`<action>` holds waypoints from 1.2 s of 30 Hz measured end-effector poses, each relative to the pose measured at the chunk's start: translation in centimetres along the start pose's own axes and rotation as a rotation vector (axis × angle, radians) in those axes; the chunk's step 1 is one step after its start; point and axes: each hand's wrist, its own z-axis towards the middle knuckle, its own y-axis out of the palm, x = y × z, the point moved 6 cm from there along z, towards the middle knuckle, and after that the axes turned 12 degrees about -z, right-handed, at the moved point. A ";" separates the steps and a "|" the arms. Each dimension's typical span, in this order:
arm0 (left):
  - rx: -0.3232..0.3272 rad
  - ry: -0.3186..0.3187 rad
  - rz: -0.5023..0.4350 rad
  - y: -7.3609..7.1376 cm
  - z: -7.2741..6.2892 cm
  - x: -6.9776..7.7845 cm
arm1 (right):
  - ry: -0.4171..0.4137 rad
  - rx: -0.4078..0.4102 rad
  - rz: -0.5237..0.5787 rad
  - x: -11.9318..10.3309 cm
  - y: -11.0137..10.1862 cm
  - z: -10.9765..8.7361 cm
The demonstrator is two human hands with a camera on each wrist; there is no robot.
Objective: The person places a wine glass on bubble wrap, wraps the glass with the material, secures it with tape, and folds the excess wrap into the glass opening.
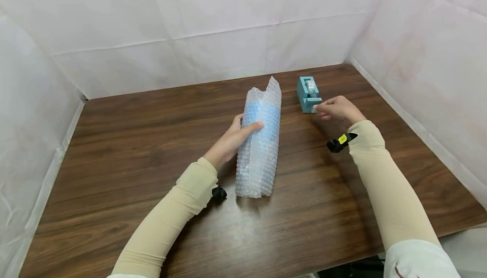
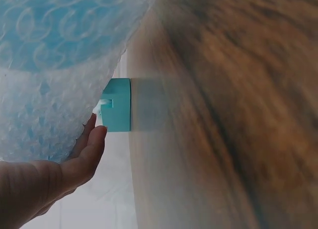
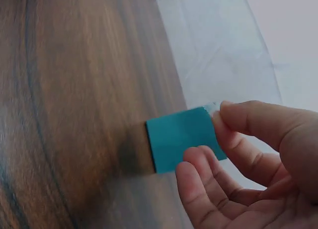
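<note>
Around the middle of a bubble-wrapped bundle my left hand is curled, thumb lying across the front. Something blue shows through the wrap, and the wrap's loose top edge sticks up unevenly. In the left wrist view, the bubble wrap fills the upper left above my fingers. To the right, a teal tape dispenser carries a roll of clear tape. My right hand is at its front, thumb and index finger pinching the tape end at the cutting edge. The other fingers are bent in front of the dispenser.
Beneath everything is a dark wooden table. White sheeting stands along its back and both sides. A black wrist camera hangs below my right wrist, another by the left.
</note>
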 end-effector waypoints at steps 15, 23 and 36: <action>0.116 0.047 -0.053 -2.9 -0.9 0.9 | -0.212 -0.038 0.244 -7.3 0.5 0.8; 0.184 0.063 -0.069 -4.7 -1.8 1.0 | -0.330 -0.047 0.239 -12.2 2.0 0.2; 0.262 0.053 -0.070 -6.6 -3.0 0.5 | -0.479 -0.080 0.167 -18.0 5.0 -1.9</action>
